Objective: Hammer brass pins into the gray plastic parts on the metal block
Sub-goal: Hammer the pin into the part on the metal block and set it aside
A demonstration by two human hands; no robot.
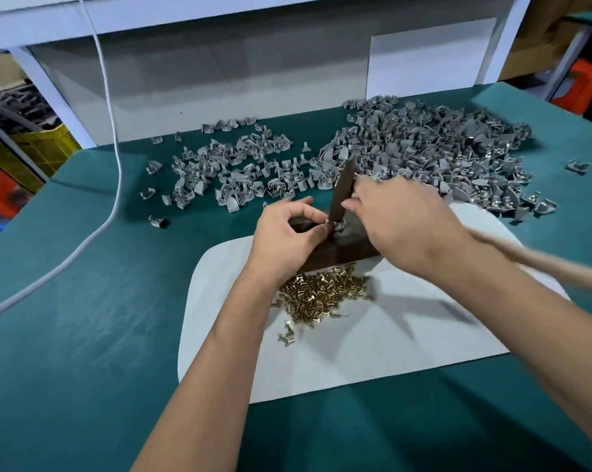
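At a green worktop (83, 335), the left hand (284, 238) pinches a gray part (337, 228) on the dark metal block (342, 252) while the right hand (403, 226) holds a hammer (342, 190), head down on the part, wooden handle blurred. Brass pins (322, 294) lie heaped on a white mat (373, 352) just below the block; gray parts (424, 155) are piled behind, w/ a white cord (114, 137) at left.

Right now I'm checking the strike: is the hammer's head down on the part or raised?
Down. The hammer stands nearly upright, its lower end on the gray part atop the metal block; right hand grips it.
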